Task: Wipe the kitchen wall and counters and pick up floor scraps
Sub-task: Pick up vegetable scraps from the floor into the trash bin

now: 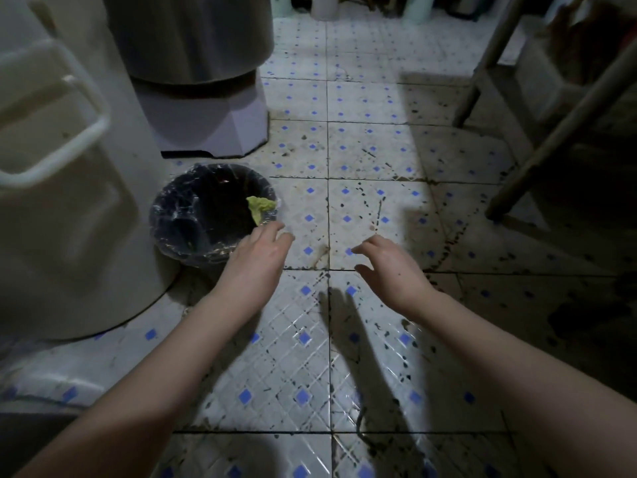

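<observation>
Two bare forearms reach in from the bottom of the frame over a tiled floor (303, 357) of pale squares with small blue diamonds. The hands' shadows fall on the tiles between them.

The left hand (256, 257), just left of centre, has its fingers loose and slightly apart and holds nothing. Its fingertips lie at the near right edge of a dark round bin (165, 191); whether they touch the rim cannot be told. The right hand (389, 267), right of centre, hovers palm down with its fingers spread and lightly bent, also holding nothing.

The bin is lined with a clear plastic bag and stands at middle left. A green leafy scrap (260, 205) rests on the bin's right rim, just beyond the left fingertips. Dark specks (365, 194) are scattered over the tiles beyond the right hand, thicker towards the right edge.

A large cream-coloured appliance (69, 219) with a pale handle fills the left side, next to the bin. Further back, at upper left, a grey metal drum (193, 36) sits on a pale angular base (206, 122). At upper right, slanted wooden legs (551, 132) stand on the floor in shadow.
</observation>
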The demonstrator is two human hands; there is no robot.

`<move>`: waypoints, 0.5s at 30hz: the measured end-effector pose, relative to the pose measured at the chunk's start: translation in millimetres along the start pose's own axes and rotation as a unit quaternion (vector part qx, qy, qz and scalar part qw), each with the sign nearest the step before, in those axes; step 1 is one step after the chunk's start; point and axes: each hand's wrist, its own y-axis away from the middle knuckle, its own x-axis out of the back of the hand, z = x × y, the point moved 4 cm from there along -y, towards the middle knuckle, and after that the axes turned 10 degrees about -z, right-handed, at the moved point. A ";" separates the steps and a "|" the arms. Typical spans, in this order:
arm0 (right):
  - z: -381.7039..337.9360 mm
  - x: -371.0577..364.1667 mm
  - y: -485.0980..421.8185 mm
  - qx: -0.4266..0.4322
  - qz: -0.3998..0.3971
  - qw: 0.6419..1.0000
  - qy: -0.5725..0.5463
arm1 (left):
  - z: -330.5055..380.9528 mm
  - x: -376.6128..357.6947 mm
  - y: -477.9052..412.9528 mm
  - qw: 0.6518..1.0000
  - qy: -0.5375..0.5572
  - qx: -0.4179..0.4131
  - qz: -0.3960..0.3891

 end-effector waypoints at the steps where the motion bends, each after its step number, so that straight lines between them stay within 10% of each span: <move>1: 4.4 -1.9 4.5 -0.004 -0.003 1.000 0.001 | 2.7 -2.1 -1.1 1.000 -0.002 -0.004 0.001; 15: 63.8 -43.5 86.0 -0.085 -0.079 0.993 -0.009 | 70.1 -78.6 8.3 0.989 -0.054 -0.102 -0.091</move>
